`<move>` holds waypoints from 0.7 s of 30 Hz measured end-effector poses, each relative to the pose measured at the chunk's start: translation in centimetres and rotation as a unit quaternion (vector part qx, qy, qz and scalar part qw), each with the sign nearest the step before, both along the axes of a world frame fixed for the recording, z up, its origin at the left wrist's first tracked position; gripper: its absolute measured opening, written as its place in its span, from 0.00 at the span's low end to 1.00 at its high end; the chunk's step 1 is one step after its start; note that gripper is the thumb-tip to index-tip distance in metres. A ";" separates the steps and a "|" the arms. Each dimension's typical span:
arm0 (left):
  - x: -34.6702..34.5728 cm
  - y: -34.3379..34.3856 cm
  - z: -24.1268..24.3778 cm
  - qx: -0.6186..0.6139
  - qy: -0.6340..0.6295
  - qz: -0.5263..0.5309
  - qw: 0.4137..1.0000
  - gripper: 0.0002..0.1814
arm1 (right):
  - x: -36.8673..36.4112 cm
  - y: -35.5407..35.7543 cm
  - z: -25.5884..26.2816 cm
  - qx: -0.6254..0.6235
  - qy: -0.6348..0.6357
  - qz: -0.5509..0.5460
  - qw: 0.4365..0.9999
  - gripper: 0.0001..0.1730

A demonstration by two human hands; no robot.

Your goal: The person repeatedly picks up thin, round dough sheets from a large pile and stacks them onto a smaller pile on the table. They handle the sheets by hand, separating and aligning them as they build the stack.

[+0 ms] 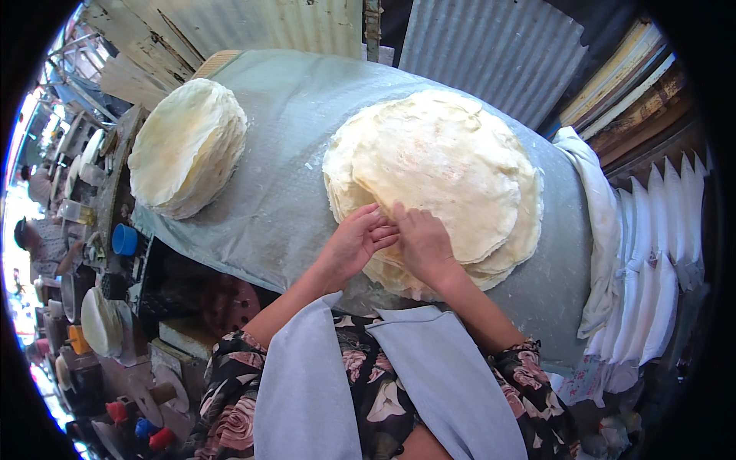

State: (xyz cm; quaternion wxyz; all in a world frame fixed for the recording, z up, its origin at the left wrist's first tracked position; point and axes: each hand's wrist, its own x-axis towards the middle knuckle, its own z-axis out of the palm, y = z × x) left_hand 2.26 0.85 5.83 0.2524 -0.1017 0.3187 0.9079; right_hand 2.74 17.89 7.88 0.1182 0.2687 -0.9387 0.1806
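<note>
A wide stack of thin, pale round flatbread sheets lies on the plastic-covered table before me. Both my hands are at the stack's near left edge, close together. My left hand has its palm turned partly up and its fingers curled by the sheet's edge; whether it grips anything is unclear. My right hand has thumb and fingers on the near edge of the top sheet, which is slightly lifted there. A second, smaller stack of round sheets stands at the table's left end.
White cloth hangs over the table's right end, beside white filled bags. Corrugated metal panels stand behind the table. At the left are a blue cup, more round sheets and a person farther off.
</note>
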 end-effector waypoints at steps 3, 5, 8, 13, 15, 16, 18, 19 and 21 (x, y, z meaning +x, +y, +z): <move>-0.1 -0.7 0.0 -0.050 0.005 0.026 0.998 0.16 | -2.3 1.9 -0.5 -0.034 -0.064 -0.039 0.997 0.20; -0.1 -2.6 -1.0 -0.160 -0.005 0.089 0.983 0.18 | -4.9 3.3 2.0 -0.099 -0.066 -0.080 0.990 0.14; 0.1 -5.9 -3.2 -0.216 0.029 0.133 0.967 0.21 | -5.9 3.1 9.3 -0.112 0.088 -0.061 0.988 0.20; -1.2 -6.5 -2.6 -0.279 0.033 0.058 0.958 0.24 | -5.4 -1.1 7.0 -0.038 0.061 -0.081 0.994 0.22; -1.6 -6.6 -2.4 -0.273 0.038 0.027 0.961 0.25 | -5.0 -2.8 3.8 -0.013 -0.035 -0.118 0.992 0.23; -2.0 -6.8 -2.2 -0.262 0.044 0.017 0.964 0.25 | -4.7 -3.7 2.5 -0.012 -0.084 -0.136 0.987 0.23; -2.3 -6.9 -1.5 -0.268 0.072 0.005 0.961 0.26 | -4.3 -4.3 0.9 -0.020 -0.114 -0.152 0.982 0.23; -2.3 -6.7 -1.1 -0.285 0.095 0.002 0.954 0.26 | -4.2 -4.5 0.4 -0.028 -0.094 -0.149 0.984 0.23; -2.6 -6.8 -1.0 -0.284 0.093 -0.007 0.954 0.26 | -3.9 -4.7 0.2 -0.046 -0.060 -0.143 0.987 0.22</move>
